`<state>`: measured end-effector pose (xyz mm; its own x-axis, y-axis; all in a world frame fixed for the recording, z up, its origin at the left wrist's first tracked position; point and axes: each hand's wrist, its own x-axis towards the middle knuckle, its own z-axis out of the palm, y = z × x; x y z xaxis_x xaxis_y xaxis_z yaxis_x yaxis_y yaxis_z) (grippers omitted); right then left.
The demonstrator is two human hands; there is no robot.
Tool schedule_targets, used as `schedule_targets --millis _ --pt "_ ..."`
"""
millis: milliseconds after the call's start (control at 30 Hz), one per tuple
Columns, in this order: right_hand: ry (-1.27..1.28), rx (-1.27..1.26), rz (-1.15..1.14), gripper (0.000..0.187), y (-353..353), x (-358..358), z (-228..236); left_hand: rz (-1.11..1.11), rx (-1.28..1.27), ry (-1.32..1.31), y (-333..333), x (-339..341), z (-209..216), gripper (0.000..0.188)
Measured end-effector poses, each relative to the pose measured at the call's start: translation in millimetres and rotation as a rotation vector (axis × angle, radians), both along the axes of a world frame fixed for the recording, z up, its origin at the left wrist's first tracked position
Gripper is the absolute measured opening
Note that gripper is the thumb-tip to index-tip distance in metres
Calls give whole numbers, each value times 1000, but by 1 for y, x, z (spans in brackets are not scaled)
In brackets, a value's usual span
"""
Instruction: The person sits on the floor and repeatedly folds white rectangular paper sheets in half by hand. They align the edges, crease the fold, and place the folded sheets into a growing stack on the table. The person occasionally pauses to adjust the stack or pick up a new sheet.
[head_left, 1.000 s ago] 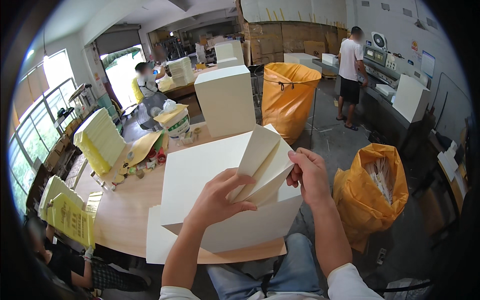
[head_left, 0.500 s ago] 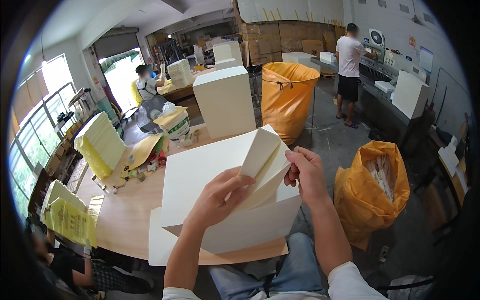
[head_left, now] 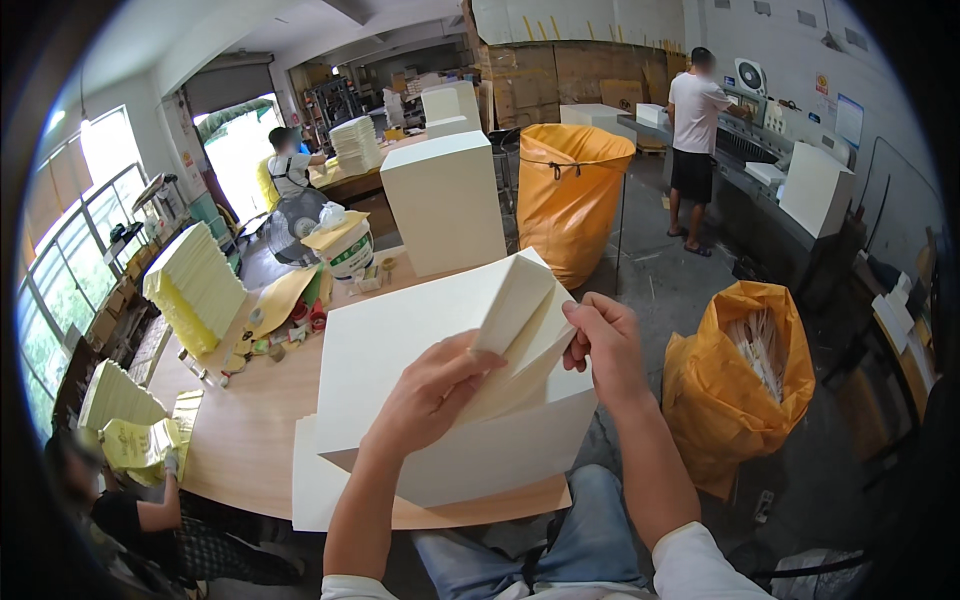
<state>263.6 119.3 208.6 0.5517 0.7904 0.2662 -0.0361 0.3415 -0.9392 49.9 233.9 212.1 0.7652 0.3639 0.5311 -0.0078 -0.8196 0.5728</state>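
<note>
A sheaf of off-white paper sheets (head_left: 513, 308) is held up at a tilt, partly fanned, in front of me. My left hand (head_left: 430, 385) grips its left side, thumb and fingers closed round the edge. At the far right corner, my right hand (head_left: 607, 345) pinches the sheets between thumb and curled fingers. Directly below both hands stands a large block-like stack of white paper (head_left: 385, 325) near the table's front edge. How many sheets the right fingers hold cannot be made out.
Another tall paper stack (head_left: 445, 205) stands farther back on the wooden table (head_left: 255, 420). An orange sack (head_left: 570, 205) is behind; another (head_left: 725, 400), holding paper strips, sits at right. At left are yellowish stacks (head_left: 195, 290), small tools and a bucket (head_left: 345, 250). Several co-workers stand around.
My hands keep their grip on the sheaf almost unmoved; the view has shifted slightly. At lower left, a co-worker's yellow printed sheet has been lowered and crumpled.
</note>
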Motion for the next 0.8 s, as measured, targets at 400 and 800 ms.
schedule_targets --millis 400,800 --pt "-561 26 -634 36 -20 -7 -30 -35 -38 -14 1 -4 -1 46" --pt "-1303 -95 -94 39 -39 -25 -47 74 300 189 -14 0 5 57"
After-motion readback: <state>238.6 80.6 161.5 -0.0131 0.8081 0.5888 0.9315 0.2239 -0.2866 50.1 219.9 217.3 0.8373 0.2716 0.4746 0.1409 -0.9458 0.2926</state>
